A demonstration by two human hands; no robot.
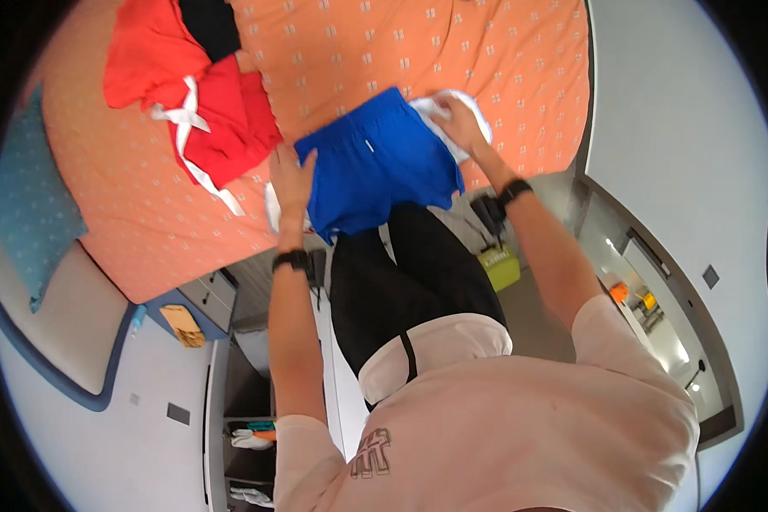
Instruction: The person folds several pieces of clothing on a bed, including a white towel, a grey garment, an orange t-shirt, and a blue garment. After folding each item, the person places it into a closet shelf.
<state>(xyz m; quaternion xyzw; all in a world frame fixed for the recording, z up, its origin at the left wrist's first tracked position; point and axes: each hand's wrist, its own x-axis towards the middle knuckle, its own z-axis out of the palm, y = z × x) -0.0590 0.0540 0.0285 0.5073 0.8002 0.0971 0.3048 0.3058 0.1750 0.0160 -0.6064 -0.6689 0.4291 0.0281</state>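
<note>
Blue shorts [384,160] with a white drawstring at the waistband are spread at the bed's near edge. Beneath them lies a white fabric item [456,105], showing past the shorts on both sides. My left hand [292,176] rests at the shorts' left edge, thumb apart from the fingers and reaching over the blue cloth. On the white fabric to the right of the shorts lies my right hand [459,125], its fingers bent; whether they grip the cloth is hard to see. Both wrists wear black bands.
A red garment [224,128] with a white tie lies left on the orange bedsheet [333,57], next to a black cloth [211,29]. A teal pillow [35,198] is at far left. Below stand a bedside cabinet [208,297] and a green box [499,267].
</note>
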